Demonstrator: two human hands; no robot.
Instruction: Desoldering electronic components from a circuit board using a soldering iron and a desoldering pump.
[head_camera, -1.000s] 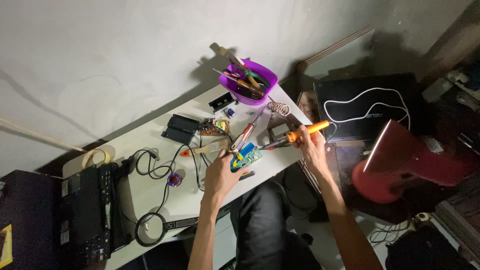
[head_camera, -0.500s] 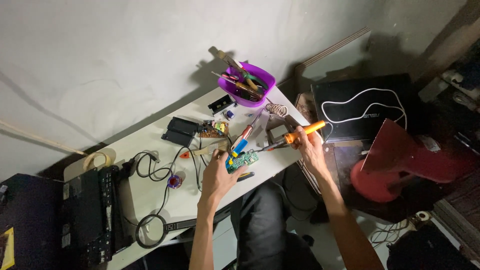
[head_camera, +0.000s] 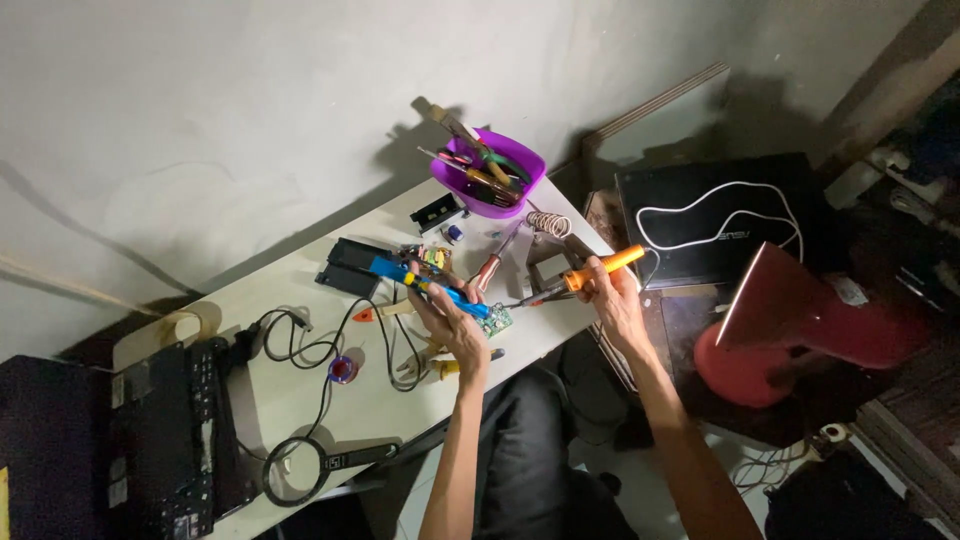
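My left hand is over the middle of the white table and grips a long blue tool with a yellow band, which points up and left. A small green circuit board sits at its fingertips. My right hand holds an orange-handled soldering iron at the table's right edge. The iron's dark tip points left, close to the board.
A purple bowl of hand tools stands at the far corner, with a coiled iron stand beside it. Black boxes, cables, a magnifier and a black laptop lie to the left. A red lamp and another dark laptop are on the right.
My left hand has turned, and the blue tool has swung from pointing up-right to pointing left. The right hand with the iron has stayed near the board.
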